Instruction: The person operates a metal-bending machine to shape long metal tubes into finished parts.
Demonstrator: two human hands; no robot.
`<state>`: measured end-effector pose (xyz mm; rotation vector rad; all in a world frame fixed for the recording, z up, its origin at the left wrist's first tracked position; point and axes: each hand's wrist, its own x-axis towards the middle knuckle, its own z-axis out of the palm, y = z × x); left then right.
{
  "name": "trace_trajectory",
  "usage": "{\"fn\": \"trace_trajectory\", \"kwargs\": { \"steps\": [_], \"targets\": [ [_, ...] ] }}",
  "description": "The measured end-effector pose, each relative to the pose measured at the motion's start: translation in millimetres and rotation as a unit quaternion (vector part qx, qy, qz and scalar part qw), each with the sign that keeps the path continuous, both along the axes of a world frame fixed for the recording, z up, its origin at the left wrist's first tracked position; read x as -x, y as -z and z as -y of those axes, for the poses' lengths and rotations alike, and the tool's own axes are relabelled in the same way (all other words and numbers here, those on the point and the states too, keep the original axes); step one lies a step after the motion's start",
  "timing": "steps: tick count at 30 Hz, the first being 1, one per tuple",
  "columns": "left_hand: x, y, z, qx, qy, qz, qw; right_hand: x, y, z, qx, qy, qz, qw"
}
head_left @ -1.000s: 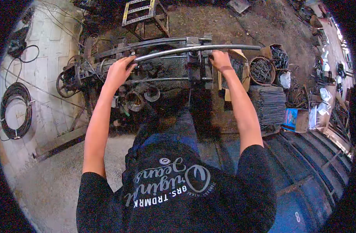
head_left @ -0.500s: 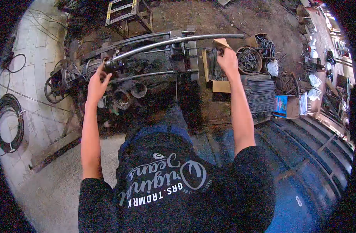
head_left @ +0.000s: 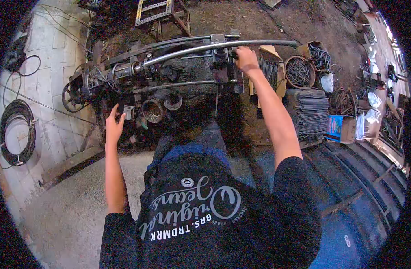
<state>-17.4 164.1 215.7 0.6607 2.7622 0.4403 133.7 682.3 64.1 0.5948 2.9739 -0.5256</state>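
Note:
A long metal rod (head_left: 205, 47), slightly bowed by the lens, runs across the top of a dark, greasy machine (head_left: 125, 71) with a spoked handwheel (head_left: 71, 94) at its left end. My left hand (head_left: 114, 127) is beside a dark part low on the machine's front, its thumb and fingers apart. Over at the right, my right hand (head_left: 246, 59) reaches to the machine's upright bracket (head_left: 221, 60), just below the rod. Its fingers are curled at a small dark piece, whose kind I cannot make out.
Cardboard boxes (head_left: 281, 85) of thin rods, a round tub (head_left: 299, 71) of metal pieces and a stack of dark rods (head_left: 312, 112) stand to the right. A coiled cable (head_left: 17, 132) lies left. Two metal cups (head_left: 152, 111) sit below the machine; a metal stand (head_left: 154, 15) is behind.
My left hand has come away from the rod's left end and dropped lower. My right hand has moved left from above the box to the bracket. The view has shifted slightly.

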Motion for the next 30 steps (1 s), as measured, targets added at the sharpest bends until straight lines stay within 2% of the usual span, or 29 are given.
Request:
{"fn": "trace_trajectory", "kwargs": {
  "steps": [2, 5, 8, 9, 11, 12, 13, 14, 15, 18, 20, 22, 23, 25, 26, 27, 28, 29, 30],
  "targets": [
    [-4.6, 3.2, 11.1, -0.005, -0.015, -0.003, 1.0, 1.7, 1.4, -2.9, 0.0, -0.004, 0.0, 1.0],
    [-13.6, 5.3, 24.0, 0.022, 0.016, -0.057, 0.998, 1.0, 6.5, -1.8, 0.005, -0.013, -0.035, 0.999],
    [-25.6, 3.7, 23.0, 0.022, -0.013, -0.017, 1.0, -3.3, -9.5, 4.7, -0.064, 0.026, -0.03, 0.997],
    [-27.7, 5.4, 25.3, 0.014, -0.015, -0.022, 1.0, -7.4, -29.8, 13.6, -0.068, 0.025, -0.029, 0.997],
    [-31.6, 6.9, 24.7, -0.001, -0.024, -0.03, 0.999, -15.7, -80.4, 30.2, -0.048, 0.02, 0.161, 0.986],
    [-35.1, 4.4, 24.4, 0.008, -0.046, -0.013, 0.999, -20.4, -103.9, 32.0, 0.12, -0.033, 0.076, 0.989],
    [-41.2, 2.1, 28.1, 0.02, -0.067, 0.008, 0.998, -16.6, -127.5, 26.4, 0.121, -0.038, 0.079, 0.989],
    [-45.1, 6.0, 35.4, 0.021, -0.069, 0.01, 0.997, -14.0, -151.5, 18.5, 0.009, -0.046, -0.103, 0.994],
    [-46.2, 16.2, 46.9, 0.007, -0.07, 0.038, 0.997, -15.8, -162.2, 11.5, -0.103, -0.049, -0.281, 0.953],
    [-46.9, 62.7, 102.2, -0.012, -0.05, 0.053, 0.997, -19.9, -142.9, -47.9, -0.016, 0.002, -0.052, 0.999],
    [-54.3, 94.3, 152.7, -0.016, -0.04, 0.043, 0.998, -39.3, -154.1, -36.8, -0.015, 0.036, -0.011, 0.999],
    [-77.9, 116.8, 196.8, -0.008, -0.194, 0.13, 0.972, -69.5, -171.7, 1.0, 0.013, 0.058, 0.06, 0.996],
    [-93.1, 108.8, 194.5, -0.011, -0.202, 0.135, 0.97, -86.9, -183.9, 30.8, 0.034, 0.05, 0.086, 0.994],
    [-129.0, 76.5, 178.5, -0.048, -0.289, 0.201, 0.935, -99.5, -207.5, 97.5, 0.134, 0.034, 0.137, 0.981],
    [-140.1, 91.3, 198.8, 0.007, -0.31, 0.232, 0.922, -83.2, -202.8, 118.9, 0.204, -0.064, 0.076, 0.974],
    [-152.2, 93.6, 207.2, 0.008, -0.317, 0.235, 0.919, -72.6, -193.8, 144.6, 0.274, -0.156, 0.016, 0.949],
    [-161.8, 96.1, 211.0, -0.02, -0.326, 0.251, 0.911, -39.0, -171.4, 161.2, 0.285, -0.225, -0.097, 0.927],
    [-168.9, 101.6, 212.5, -0.051, -0.335, 0.267, 0.902, 11.4, -160.8, 165.5, 0.328, -0.251, -0.092, 0.906],
    [-173.6, 112.7, 223.5, -0.072, -0.358, 0.286, 0.886, 67.0, -168.3, 159.0, 0.343, -0.202, 0.004, 0.917]
  ]
}}
